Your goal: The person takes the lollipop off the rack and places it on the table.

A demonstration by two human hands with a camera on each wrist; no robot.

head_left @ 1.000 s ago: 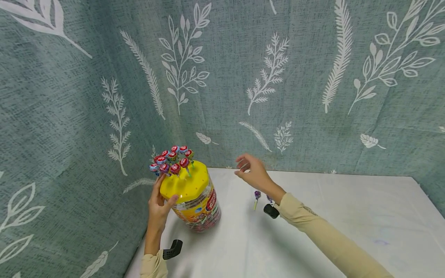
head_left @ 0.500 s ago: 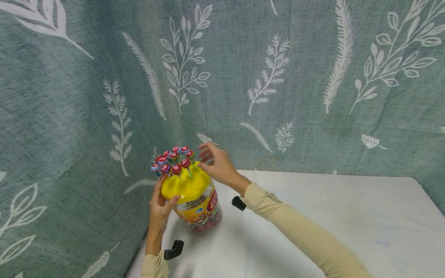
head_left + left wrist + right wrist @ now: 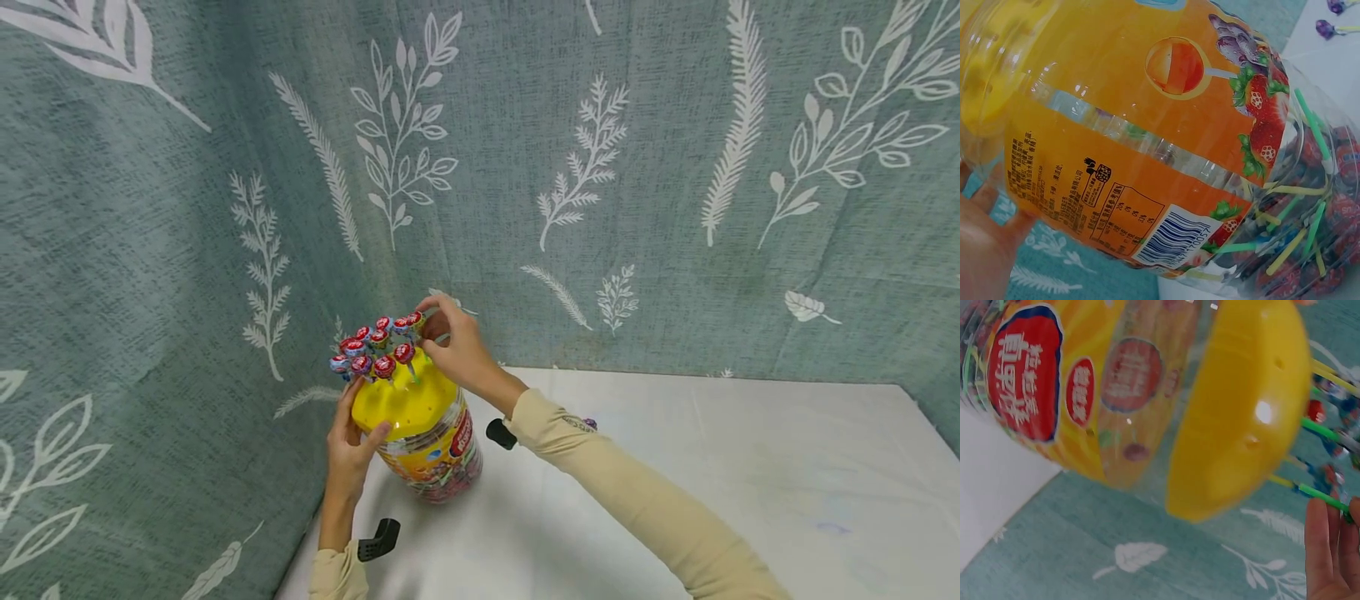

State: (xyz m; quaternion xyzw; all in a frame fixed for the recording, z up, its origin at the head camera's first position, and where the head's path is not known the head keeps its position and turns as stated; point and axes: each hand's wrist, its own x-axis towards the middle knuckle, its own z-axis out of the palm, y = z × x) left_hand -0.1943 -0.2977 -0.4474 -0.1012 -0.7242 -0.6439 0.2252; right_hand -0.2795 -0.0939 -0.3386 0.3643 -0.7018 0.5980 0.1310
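- Lollipops (image 3: 385, 367) stand upright in the lid (image 3: 390, 407), red-topped heads bunched mostly over its far and left parts, before the leaf-patterned curtain (image 3: 487, 125).
- Left hand (image 3: 347, 461) grips the rim of the lid in a wide hold, thumb on the near side, fingers round the left; below it are a tan sleeve (image 3: 337, 572) and a black device (image 3: 380, 539).
- Jar (image 3: 431, 462) stands on the white table (image 3: 675, 508), its yellow lid on; more lollipops with green and yellow sticks show through its clear lower wall in the left wrist view.
- Right hand (image 3: 459, 348) pinches one lollipop (image 3: 416, 320) at the right of the bunch in a narrow grip; a green stick runs to its fingertips in the right wrist view.
- Right sleeve (image 3: 600, 467) crosses over the table, another black device (image 3: 500, 434) at its wrist.
- Two purple lollipops (image 3: 1325, 29) lie on the table, well apart from the jar.
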